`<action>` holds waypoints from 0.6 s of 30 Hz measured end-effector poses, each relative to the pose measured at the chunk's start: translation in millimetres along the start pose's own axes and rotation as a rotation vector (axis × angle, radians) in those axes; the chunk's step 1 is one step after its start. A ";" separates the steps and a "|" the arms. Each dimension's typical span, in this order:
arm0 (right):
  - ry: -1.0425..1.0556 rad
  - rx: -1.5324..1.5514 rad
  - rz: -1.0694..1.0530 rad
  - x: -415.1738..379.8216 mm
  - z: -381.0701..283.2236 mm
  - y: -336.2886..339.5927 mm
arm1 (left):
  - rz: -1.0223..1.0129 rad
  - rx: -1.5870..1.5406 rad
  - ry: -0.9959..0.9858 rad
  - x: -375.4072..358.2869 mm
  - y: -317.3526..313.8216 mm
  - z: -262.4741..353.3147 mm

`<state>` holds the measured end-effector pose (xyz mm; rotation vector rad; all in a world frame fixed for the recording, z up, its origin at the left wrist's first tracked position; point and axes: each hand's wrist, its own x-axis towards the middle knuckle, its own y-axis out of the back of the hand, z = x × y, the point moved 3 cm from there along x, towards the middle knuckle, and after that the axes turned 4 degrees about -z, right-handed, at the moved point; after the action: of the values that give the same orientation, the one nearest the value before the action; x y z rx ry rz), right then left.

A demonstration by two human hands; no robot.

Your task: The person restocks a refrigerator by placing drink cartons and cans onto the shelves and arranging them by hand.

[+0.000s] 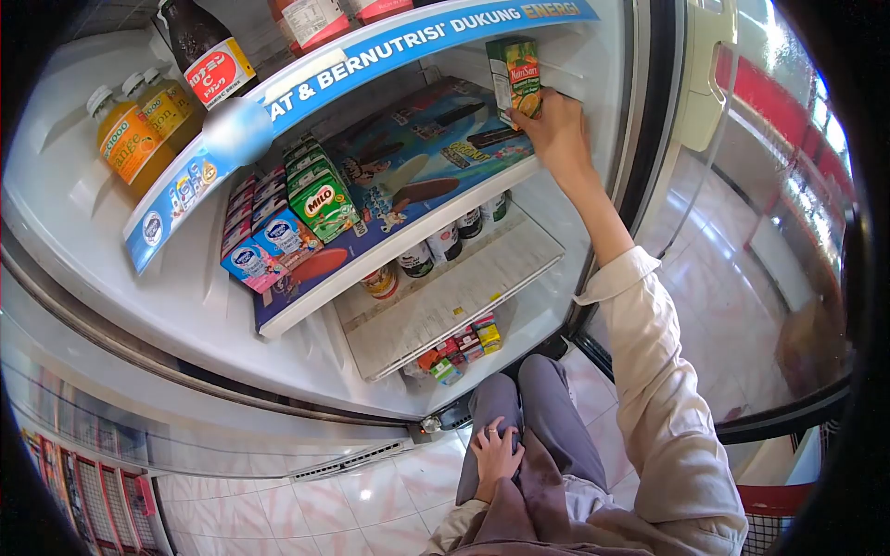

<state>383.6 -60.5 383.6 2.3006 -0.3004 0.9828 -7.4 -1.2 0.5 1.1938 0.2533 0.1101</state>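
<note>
My right hand (559, 139) reaches into the open fridge at the upper right, its fingers closed on the lower part of a green NutriSari carton (524, 76). The carton is upright, near the right end of the blue printed shelf (399, 167). On the same shelf, to the left, stand rows of green Milo cartons (322, 199) and blue-and-pink milk cartons (283, 233). My left hand (496, 457) rests on my thigh with its fingers spread, holding nothing.
Orange and yellow bottles (130, 139) and a dark bottle (206, 56) stand on the upper shelf. Cans (414, 259) and small cartons (468, 343) sit lower down. The glass door (742, 232) stands open at right; a red-rimmed basket (777, 499) is below it.
</note>
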 end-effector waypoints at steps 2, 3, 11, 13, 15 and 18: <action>-0.010 -0.007 0.005 -0.4 -3.4 1.8 | 0.017 0.020 -0.010 0.2 0.3 0.1; -0.012 -0.005 0.003 -0.4 -4.0 2.9 | 0.024 0.029 -0.015 -0.4 0.1 0.3; -0.008 -0.055 -0.019 -0.9 -5.5 5.8 | 0.041 0.001 -0.035 -1.1 -0.4 1.0; -0.010 -0.065 -0.016 0.0 -4.0 5.6 | 0.041 -0.011 -0.039 -1.3 -0.7 0.3; 0.011 -0.072 -0.019 1.5 -2.6 5.3 | 0.042 -0.019 -0.046 -1.0 -0.3 0.4; 0.036 -0.066 -0.009 3.2 -0.7 3.8 | 0.027 -0.016 -0.041 -0.9 0.3 1.1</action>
<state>383.7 -63.0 388.0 2.2205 -0.3029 0.9938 -8.0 -2.2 1.3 1.1824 0.2005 0.1112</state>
